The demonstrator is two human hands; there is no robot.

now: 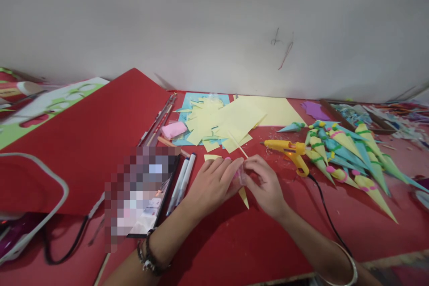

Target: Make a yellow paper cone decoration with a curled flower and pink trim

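My left hand [214, 183] and my right hand [266, 185] meet over the red table [214, 241]. Between their fingertips is a small pink piece [238, 173] with clear plastic around it; its shape is mostly hidden. Both hands have bent, closed fingers. Under them lies a yellow paper cone [244, 197], its tip pointing toward me. A thin pale stick [237, 144] rests just beyond the fingers. To the right sits a yellow glue gun [288, 148] with a black cord.
Finished paper cones [348, 147] are piled at right. Yellow paper pieces [208, 120] lie behind the hands, near a pink clay block [174, 130]. Markers [181, 183], a phone [150, 196] and a red board [83, 143] are at left. A tray [378, 127] stands back right.
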